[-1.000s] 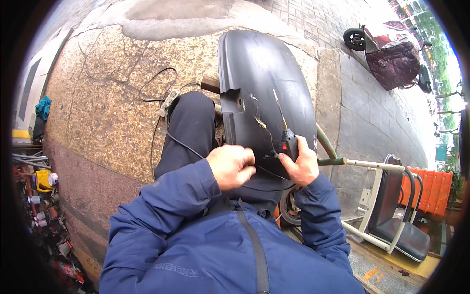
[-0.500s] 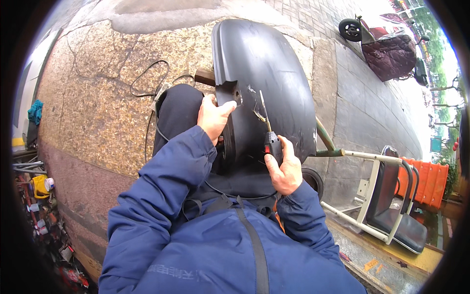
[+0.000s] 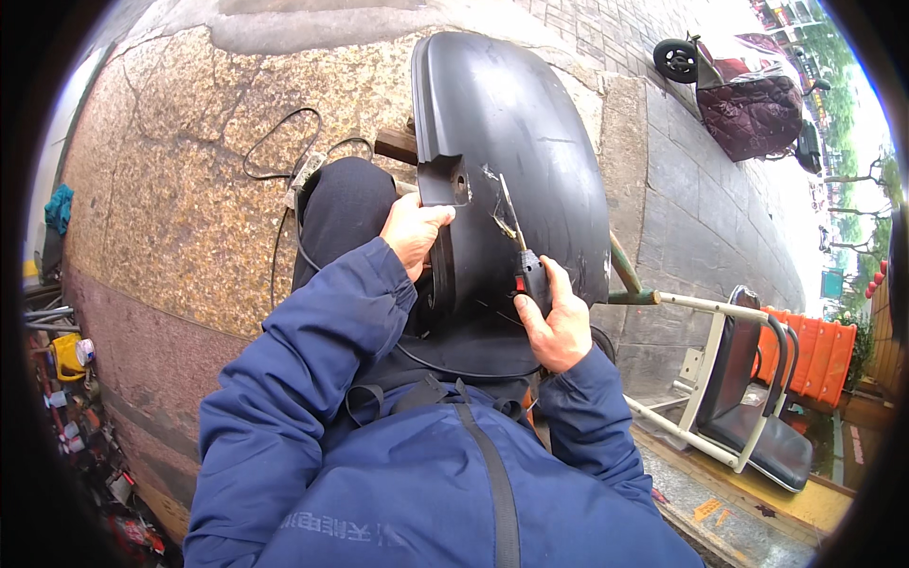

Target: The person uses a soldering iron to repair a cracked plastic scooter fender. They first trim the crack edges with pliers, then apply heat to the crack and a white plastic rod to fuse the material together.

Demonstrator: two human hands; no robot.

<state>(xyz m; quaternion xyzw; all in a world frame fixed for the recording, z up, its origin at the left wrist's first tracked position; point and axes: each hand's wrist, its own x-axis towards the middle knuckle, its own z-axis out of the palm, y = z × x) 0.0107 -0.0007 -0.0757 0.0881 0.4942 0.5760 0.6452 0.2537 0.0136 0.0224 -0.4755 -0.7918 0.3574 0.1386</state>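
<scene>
A large, curved black plastic shell rests across my lap, with a notched corner and a hole facing me. My left hand is closed on its near left edge, thumb just below the notch. In my right hand is a soldering iron with a black handle and a red switch. My thumb lies beside the switch. The iron's long metal rod lies over the shell, pointing away from me. Next to the rod, a rough, pale, scarred patch marks the surface. Whether the tip touches the plastic, I cannot tell.
On the stone ground at left lies a cable with a pale socket block by my knee. A metal-framed chair and an orange barrier stand at right. A covered scooter is far right; mixed parts lie lower left.
The view has shifted slightly. My left hand keeps its grip on the shell's edge, and the soldering iron stays at nearly the same spot beside the scarred patch.
</scene>
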